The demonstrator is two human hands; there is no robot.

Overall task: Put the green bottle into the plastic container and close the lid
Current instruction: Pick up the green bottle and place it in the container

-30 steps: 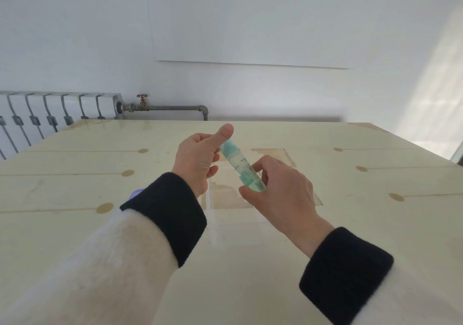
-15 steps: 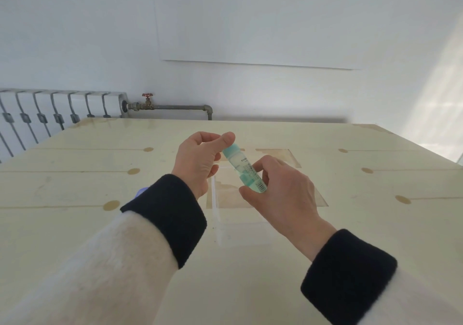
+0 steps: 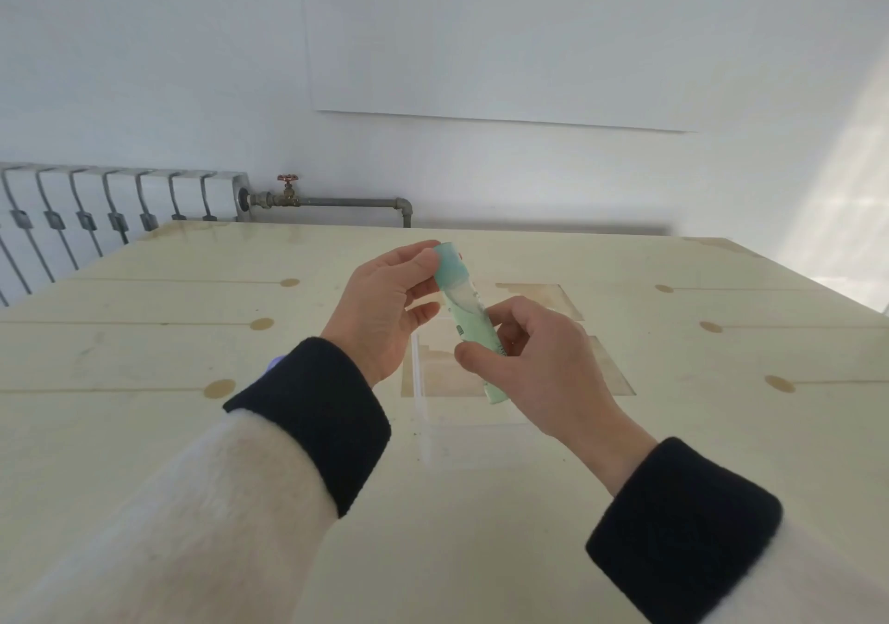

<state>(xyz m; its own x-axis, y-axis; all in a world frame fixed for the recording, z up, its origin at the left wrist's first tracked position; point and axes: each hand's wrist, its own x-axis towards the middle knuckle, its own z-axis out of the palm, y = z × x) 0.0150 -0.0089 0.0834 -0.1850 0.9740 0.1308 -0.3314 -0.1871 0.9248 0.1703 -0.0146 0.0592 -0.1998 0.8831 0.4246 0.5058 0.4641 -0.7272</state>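
Both hands hold a slim green bottle [image 3: 464, 315] in the air above the table, tilted with its teal cap end up and away from me. My left hand [image 3: 385, 306] pinches the cap end between thumb and fingers. My right hand [image 3: 543, 373] grips the lower half of the bottle. Directly below them a clear plastic container [image 3: 423, 412] stands open on the table, partly hidden by my hands. Its clear lid [image 3: 567, 308] appears to lie open behind it; I cannot tell how it is attached.
The pale wooden table [image 3: 144, 359] runs to a far edge by a white wall. A radiator [image 3: 96, 205] with a pipe and valve [image 3: 288, 190] sits at the back left. Something small and light purple [image 3: 273, 363] peeks out beside my left sleeve.
My left hand has closed its thumb and fingers onto the bottle's cap end. The bottle stands a little steeper, and my view has shifted slightly left.
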